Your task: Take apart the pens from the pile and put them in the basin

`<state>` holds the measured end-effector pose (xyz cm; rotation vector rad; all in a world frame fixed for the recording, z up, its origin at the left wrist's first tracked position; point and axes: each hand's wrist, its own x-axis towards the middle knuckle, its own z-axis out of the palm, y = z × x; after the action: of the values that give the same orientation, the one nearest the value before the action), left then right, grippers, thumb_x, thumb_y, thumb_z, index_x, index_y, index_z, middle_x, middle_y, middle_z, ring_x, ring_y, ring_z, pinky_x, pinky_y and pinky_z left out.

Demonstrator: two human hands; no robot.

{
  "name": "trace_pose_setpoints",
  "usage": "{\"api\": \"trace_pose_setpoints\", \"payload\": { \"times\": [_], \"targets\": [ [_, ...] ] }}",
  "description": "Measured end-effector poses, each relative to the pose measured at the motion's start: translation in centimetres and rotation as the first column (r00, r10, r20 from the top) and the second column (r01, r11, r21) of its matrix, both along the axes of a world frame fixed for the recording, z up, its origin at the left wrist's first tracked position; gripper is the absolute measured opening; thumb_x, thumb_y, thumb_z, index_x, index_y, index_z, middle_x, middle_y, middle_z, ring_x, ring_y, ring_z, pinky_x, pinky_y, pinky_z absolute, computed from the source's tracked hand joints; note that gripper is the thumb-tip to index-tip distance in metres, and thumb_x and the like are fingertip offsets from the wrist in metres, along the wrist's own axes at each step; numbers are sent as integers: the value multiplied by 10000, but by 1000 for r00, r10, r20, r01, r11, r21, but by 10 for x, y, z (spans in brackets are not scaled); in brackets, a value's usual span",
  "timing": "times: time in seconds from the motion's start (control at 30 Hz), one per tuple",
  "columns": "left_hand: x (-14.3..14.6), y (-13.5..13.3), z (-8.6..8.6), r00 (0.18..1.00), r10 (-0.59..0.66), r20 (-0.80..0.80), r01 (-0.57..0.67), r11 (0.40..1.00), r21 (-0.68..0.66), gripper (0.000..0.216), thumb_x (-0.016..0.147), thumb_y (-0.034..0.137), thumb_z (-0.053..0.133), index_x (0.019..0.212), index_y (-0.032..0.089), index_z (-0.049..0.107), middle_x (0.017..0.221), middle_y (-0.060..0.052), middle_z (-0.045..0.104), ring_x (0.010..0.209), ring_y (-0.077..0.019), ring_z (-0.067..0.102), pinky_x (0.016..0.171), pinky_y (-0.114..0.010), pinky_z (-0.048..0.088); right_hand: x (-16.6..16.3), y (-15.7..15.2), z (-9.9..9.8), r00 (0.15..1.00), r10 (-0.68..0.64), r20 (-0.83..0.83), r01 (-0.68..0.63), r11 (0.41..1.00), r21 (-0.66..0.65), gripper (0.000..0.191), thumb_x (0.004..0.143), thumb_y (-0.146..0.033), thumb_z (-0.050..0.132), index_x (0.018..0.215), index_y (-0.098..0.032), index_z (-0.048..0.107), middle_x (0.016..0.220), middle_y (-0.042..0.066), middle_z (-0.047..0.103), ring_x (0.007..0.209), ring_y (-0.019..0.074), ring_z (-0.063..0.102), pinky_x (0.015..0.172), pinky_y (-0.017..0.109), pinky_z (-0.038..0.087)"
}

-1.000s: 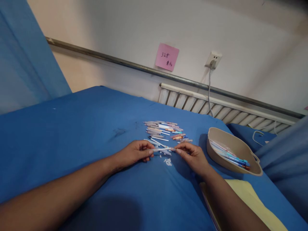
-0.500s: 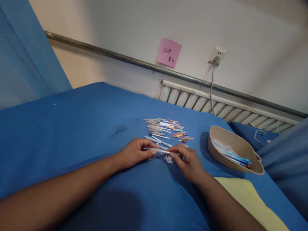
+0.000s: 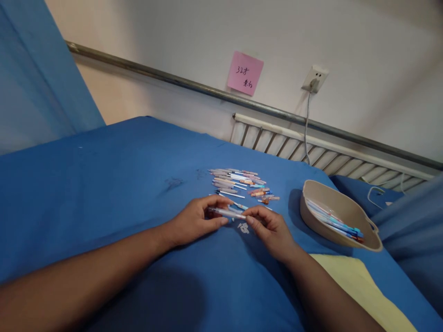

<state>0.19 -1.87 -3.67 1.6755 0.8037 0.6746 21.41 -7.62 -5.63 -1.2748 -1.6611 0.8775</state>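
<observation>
A pale wall (image 3: 173, 37) fills the back, and below it a blue cloth (image 3: 114, 184) spreads across most of the view. Blue curtains (image 3: 38, 78) hang at the left and right edges. A metal rail (image 3: 190, 85) slants along the wall, above a white radiator (image 3: 273, 138). On the right of the blue cloth stands a beige basket (image 3: 332, 203) with several pens lying in it. A yellow sheet (image 3: 356, 281) lies nearer, partly hidden by the right forearm.

The left hand (image 3: 197, 216) has its fingers parted around one end of a slim pen; whether they touch it, I cannot tell. The right hand (image 3: 277, 233) pinches the pen's other end between thumb and forefinger.

A pink note (image 3: 245, 74) with black handwriting is on the wall above the rail. To its right is a socket (image 3: 315, 79) with a cord (image 3: 307, 124) hanging from it. The loose pens (image 3: 238, 176) lie in rough rows just beyond the hands: grey, white, orange and blue. The pen (image 3: 226, 213), see-through along its barrel, is between the two hands. White bits (image 3: 243, 228) lie in a small heap on the blue cloth, on the near side of the pen.
</observation>
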Motion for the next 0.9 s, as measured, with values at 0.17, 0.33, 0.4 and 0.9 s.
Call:
{"api": "trace_pose_setpoints", "payload": {
  "times": [0.17, 0.33, 0.4, 0.9],
  "targets": [
    [0, 6, -5, 998, 23, 62, -12, 984, -178, 312, 820, 425, 524, 939, 141, 577, 735, -11, 609, 561, -102, 540, 551, -250, 442, 2, 1, -1, 996, -19, 84, 9, 994, 112, 164, 857, -281, 521, 913, -199, 651, 795, 11, 622, 714, 133, 561, 659, 239, 431],
    [0, 10, -8, 998, 49, 35, -44, 991, -130, 222, 714, 340, 672, 765, 144, 578, 673, 22, 577, 591, -90, 517, 579, -228, 415, 3, 0, 0, 979, -29, 199, -11, 981, 194, 160, 866, -244, 507, 929, -208, 650, 825, 23, 633, 775, 152, 582, 708, 258, 439],
    [0, 10, -8, 996, 51, 76, -42, 993, -109, 272, 660, 279, 720, 868, 157, 595, 786, 8, 605, 703, -106, 546, 651, -233, 429, 3, -1, 1, 975, -37, 218, -10, 978, 210, 159, 867, -232, 504, 933, -207, 646, 830, 26, 634, 779, 154, 584, 710, 259, 442],
    [1, 11, -12, 997, -8, 75, 23, 979, -204, 385, 686, 317, 701, 1015, 174, 560, 836, -2, 626, 709, -116, 571, 636, -240, 437, 3, 0, 1, 958, -45, 283, -38, 959, 282, 155, 864, -200, 507, 956, -207, 632, 828, 28, 621, 761, 151, 580, 698, 258, 443]
  ]
}}
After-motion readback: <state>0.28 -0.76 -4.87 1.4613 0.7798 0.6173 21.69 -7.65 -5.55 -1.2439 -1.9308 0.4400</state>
